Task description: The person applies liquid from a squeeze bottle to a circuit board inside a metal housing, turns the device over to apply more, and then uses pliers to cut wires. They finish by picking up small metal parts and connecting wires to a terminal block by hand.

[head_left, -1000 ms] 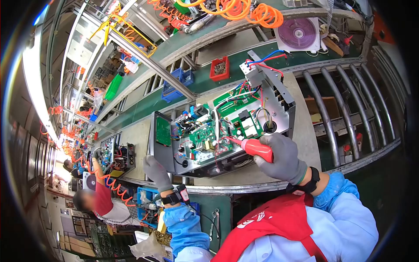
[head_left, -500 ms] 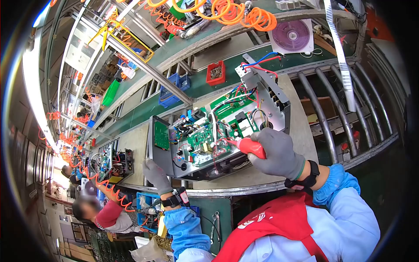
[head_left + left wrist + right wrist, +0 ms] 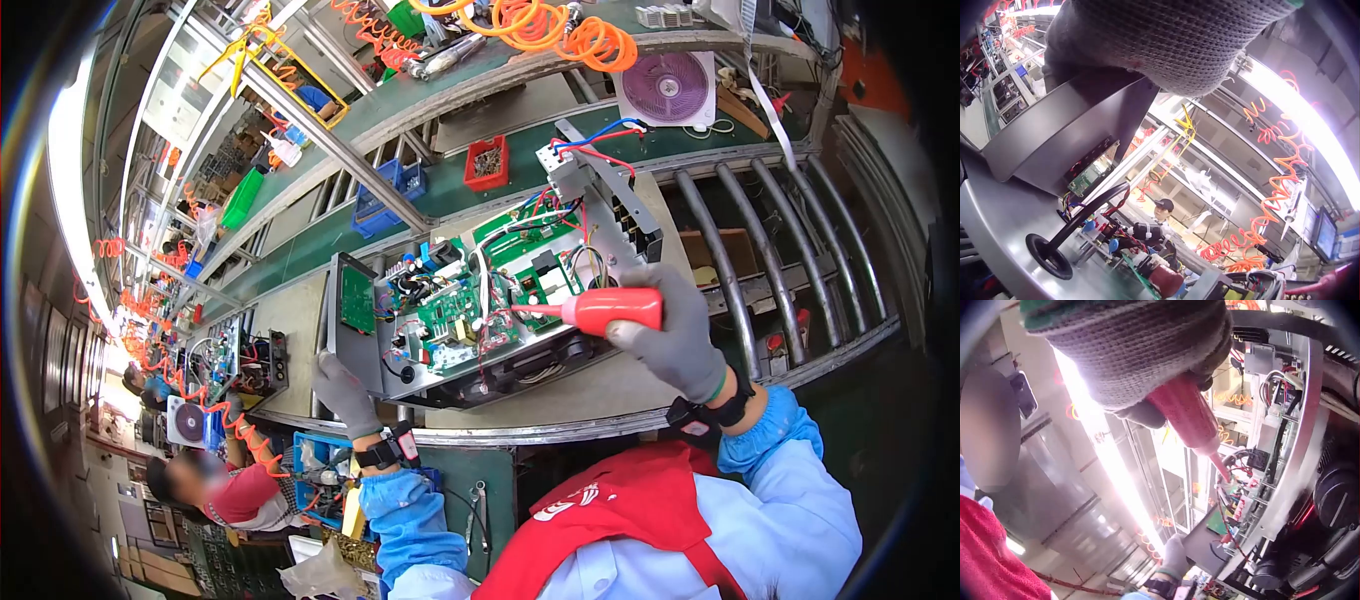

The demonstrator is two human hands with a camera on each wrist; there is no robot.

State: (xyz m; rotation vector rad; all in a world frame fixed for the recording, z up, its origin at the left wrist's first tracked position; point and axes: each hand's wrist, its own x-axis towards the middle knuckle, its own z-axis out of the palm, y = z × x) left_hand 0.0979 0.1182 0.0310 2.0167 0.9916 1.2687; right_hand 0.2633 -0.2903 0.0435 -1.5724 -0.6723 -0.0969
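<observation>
In the head view my gloved right hand (image 3: 680,335) grips a red squeeze bottle (image 3: 618,310), its narrow nozzle pointing left over the green circuit board (image 3: 455,315). The right wrist view shows the same bottle (image 3: 1185,415) with its nozzle tip close to small parts and wires. The board sits in an open metal chassis (image 3: 430,385) full of wires and components. At the chassis's left end, my gloved left hand (image 3: 345,395) holds the edge of an upright metal panel (image 3: 340,335). From the left wrist, the glove (image 3: 1147,44) covers that panel's (image 3: 1072,137) top corner.
A red bin of small parts (image 3: 486,162) and a blue bin (image 3: 390,200) stand behind the chassis. Metal rollers (image 3: 720,270) run to the right, near a purple fan (image 3: 665,88). Wrenches (image 3: 475,515) lie below. Another person (image 3: 225,490) works at the left.
The bottle has swung from slanting down to nearly level, and my right hand has shifted right, the nozzle staying over the board. My left hand keeps its place at the panel.
</observation>
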